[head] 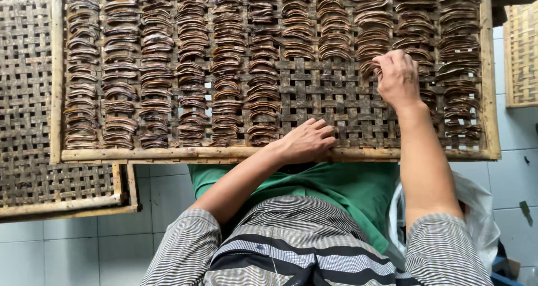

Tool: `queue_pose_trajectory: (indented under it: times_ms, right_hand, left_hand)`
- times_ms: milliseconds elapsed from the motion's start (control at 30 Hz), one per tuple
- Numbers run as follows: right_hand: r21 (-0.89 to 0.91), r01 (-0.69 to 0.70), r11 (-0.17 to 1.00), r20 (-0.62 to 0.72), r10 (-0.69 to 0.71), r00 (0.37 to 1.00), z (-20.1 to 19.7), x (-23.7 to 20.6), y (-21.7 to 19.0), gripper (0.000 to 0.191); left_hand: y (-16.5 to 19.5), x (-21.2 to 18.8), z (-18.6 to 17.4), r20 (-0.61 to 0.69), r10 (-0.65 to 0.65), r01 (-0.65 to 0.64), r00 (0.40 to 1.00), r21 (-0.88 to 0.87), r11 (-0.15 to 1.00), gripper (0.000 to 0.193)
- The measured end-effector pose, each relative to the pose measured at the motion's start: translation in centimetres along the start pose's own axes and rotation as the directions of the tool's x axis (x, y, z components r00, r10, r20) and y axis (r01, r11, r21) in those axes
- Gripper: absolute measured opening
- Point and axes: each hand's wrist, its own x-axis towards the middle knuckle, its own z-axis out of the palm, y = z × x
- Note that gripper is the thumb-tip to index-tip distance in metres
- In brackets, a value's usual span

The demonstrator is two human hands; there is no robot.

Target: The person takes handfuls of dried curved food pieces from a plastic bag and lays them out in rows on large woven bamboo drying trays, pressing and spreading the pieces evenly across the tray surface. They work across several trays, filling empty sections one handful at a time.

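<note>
A woven bamboo tray with a wooden frame lies across my lap, covered with rows of curved brown dried slices. My left hand rests flat on the tray's near rim, fingers loosely curled, holding nothing. My right hand reaches further in, fingertips pinched on a slice at the lower end of one row. Bare weave shows between the two hands.
A second, bare woven tray lies under the first at the left. Another woven tray edge shows at the right. A white plastic bag sits by my right knee. Pale floor tiles lie below.
</note>
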Motion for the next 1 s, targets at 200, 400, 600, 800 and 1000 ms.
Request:
queue_pose_trajectory:
  times_ms: [200,400,600,800,1000]
  right_hand:
    - [-0.013,0.069,0.998,0.061,-0.069,0.996,-1.1,0.8,-1.2,0.018]
    - [0.058,0.032,0.998,0.096,-0.038,0.995,-2.2,1.9,-1.2,0.022]
    - [0.028,0.004,1.0,0.007,-0.005,1.0,-0.7,3.6,-2.6,0.017]
    - [-0.017,-0.106,0.994,0.111,0.107,0.988,-0.6,4.5,-2.8,0.033]
    - [-0.051,-0.1,0.994,0.195,0.109,0.975,-0.7,4.7,-2.5,0.022]
  left_hand:
    - [0.2,-0.1,-0.1,-0.066,-0.058,0.054,0.996,-0.055,0.997,0.028]
    - [-0.7,-1.3,0.3,-0.231,-0.57,0.175,0.789,-0.804,0.568,0.026]
    - [-2.3,-3.8,0.1,0.231,-0.635,-0.198,0.737,-0.824,-0.53,0.026]
    - [-1.2,-6.5,0.4,0.295,-0.597,-0.279,0.746,-0.676,-0.682,0.027]
    - [-1.1,-7.8,-0.3,0.213,-0.566,-0.314,0.797,-0.654,-0.688,0.024]
